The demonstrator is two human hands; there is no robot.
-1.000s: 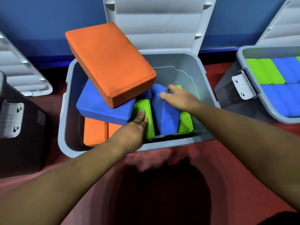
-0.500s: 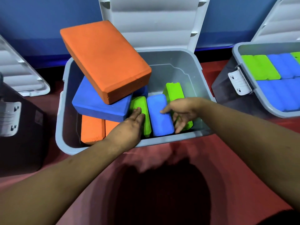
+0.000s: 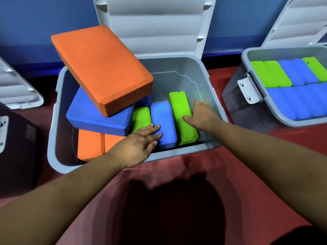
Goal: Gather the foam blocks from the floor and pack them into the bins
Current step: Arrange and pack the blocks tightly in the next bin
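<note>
Blue foam lies under the left hand (image 3: 139, 144): its fingers are stretched out nearly straight and rest flat on the near end of a blue rectangular foam block (image 3: 163, 121) that stands on its long edge, and they grip nothing. The right hand (image 3: 201, 114) sits at the right side of a lime-green rectangular foam block (image 3: 181, 112), also on edge and pressed against the blue one. Its thumb lies across the green top, while its fingers drop between that block and the bin wall, so whether they curl round the block cannot be told. Left of the blue block, a second green foam block (image 3: 141, 117) is wedged on edge.

All three stand in the front right part of a grey plastic bin (image 3: 210, 96). The bin's left half holds two orange foam blocks (image 3: 90, 147) side by side at the bottom. A large blue foam slab (image 3: 99, 117) lies flat on them, and a large orange foam slab (image 3: 100, 68) is tilted on top, its far corner over the rear left rim. The bin's white ribbed lid (image 3: 154, 23) stands open behind, against a blue wall (image 3: 44, 23).

To the right, a second grey bin (image 3: 244, 57) is packed with rows of green and blue blocks (image 3: 270, 75) and has a white latch (image 3: 249, 89) on its side. To the left stands a dark bin (image 3: 16, 147) with another white lid (image 3: 17, 89) behind it. Everything sits on a red floor (image 3: 315, 138), where a shadow (image 3: 168, 209) falls between the forearms.
</note>
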